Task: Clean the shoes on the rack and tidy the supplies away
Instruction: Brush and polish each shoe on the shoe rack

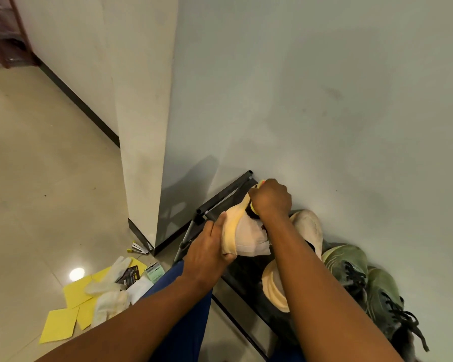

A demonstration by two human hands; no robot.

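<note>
The left hand (209,246) grips a white shoe (249,237) by its sole; the right hand (271,198), fisted around a yellow cloth (254,190), scrubs. Hard rubbing could twist the shoe free onto the rack (220,198).

White cream-soled shoe (246,236) held tilted above dark rack (221,197), perhaps sole-up
</note>
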